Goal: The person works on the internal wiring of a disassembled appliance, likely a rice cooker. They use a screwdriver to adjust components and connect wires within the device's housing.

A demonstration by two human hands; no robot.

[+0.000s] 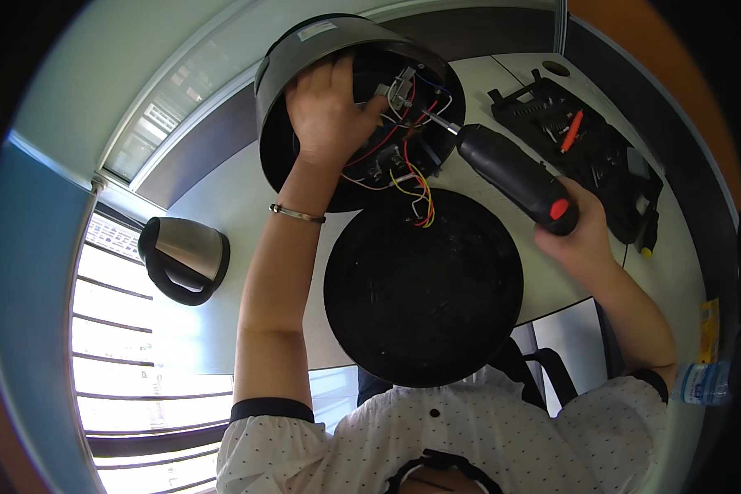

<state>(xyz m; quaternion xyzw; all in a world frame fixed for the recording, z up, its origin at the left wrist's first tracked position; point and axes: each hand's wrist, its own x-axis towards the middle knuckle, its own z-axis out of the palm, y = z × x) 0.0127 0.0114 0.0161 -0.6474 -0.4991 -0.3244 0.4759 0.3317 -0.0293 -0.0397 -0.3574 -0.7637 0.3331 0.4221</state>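
Observation:
A dark round appliance housing (321,62) lies tipped on its side, its open underside towards me and its wiring exposed. My left hand (329,107) reaches inside it, fingers stretched along the inner wall and their tips partly hidden. The left thumb is beside a small metal bracket (401,90). A black power screwdriver (506,169) with a red end is gripped in my right hand (580,235). Its bit points into the housing near the bracket; whether it touches a screw cannot be made out. Coloured wires (420,185) run from the housing to a round black base plate (424,288) in front of me.
An open black tool case (584,152) with bits and a red-handled tool (572,132) lies at the right. A steel kettle (185,259) stands at the left of the white table (239,177). At the far right are a water bottle (701,384) and a yellow package (710,331).

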